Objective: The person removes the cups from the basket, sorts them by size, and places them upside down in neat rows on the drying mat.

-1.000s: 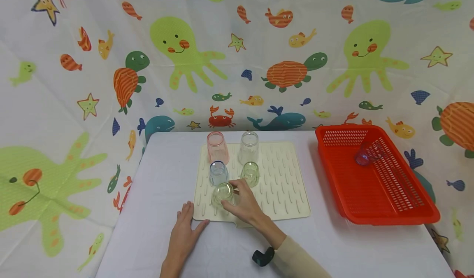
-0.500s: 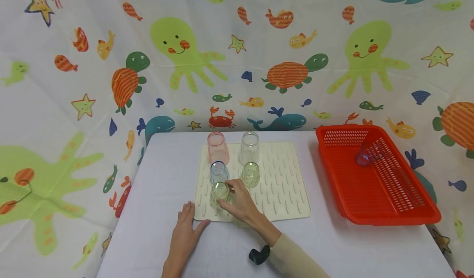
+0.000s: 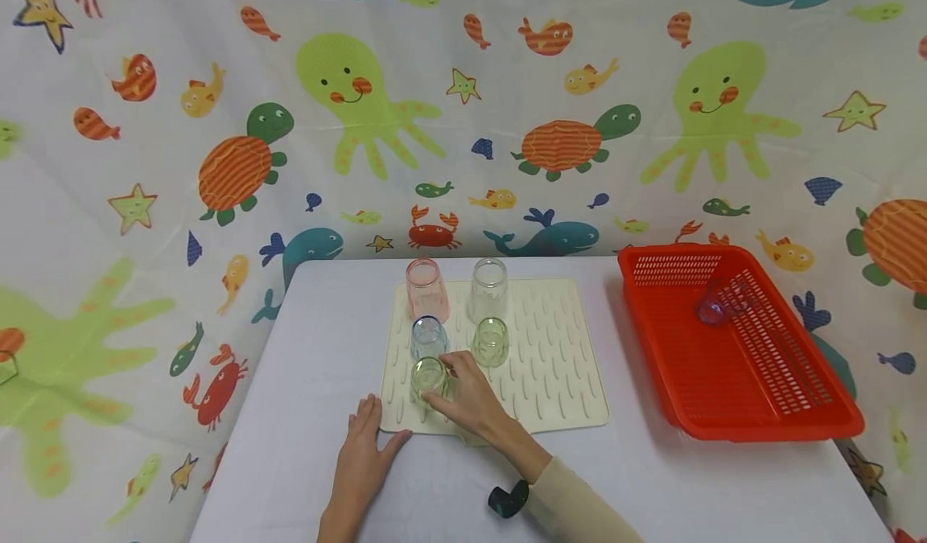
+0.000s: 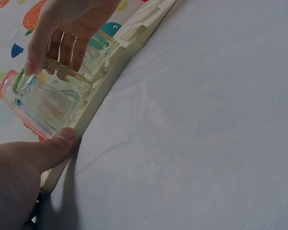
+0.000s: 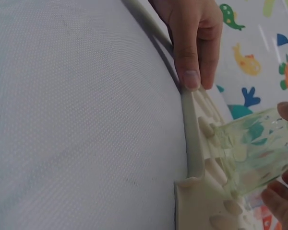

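Note:
My right hand (image 3: 471, 398) holds a pale green glass (image 3: 427, 384) between thumb and fingers at the mat's front left. In the right wrist view this glass (image 5: 254, 148) meets the ribbed surface of the cream drying mat (image 3: 554, 366). My left hand (image 3: 358, 454) lies at the mat's front left corner, its fingers extended and touching the edge. Just behind the held glass stands a blue-tinted glass (image 3: 429, 337), with another green glass (image 3: 491, 343) to its right. At the back are a taller pink glass (image 3: 427, 292) and a taller clear glass (image 3: 488, 292).
A red plastic basket (image 3: 669, 390) stands right of the mat, with a purple-tinted glass (image 3: 712, 310) lying in it. White cloth covers the table (image 3: 326, 326). Behind it hangs a curtain (image 3: 463, 141) printed with sea animals. A black device (image 3: 508, 499) sits at my right wrist.
The green glass in my right hand has shifted slightly left, then stayed in place. My left hand has hardly moved. The curtain's left part has slid further left.

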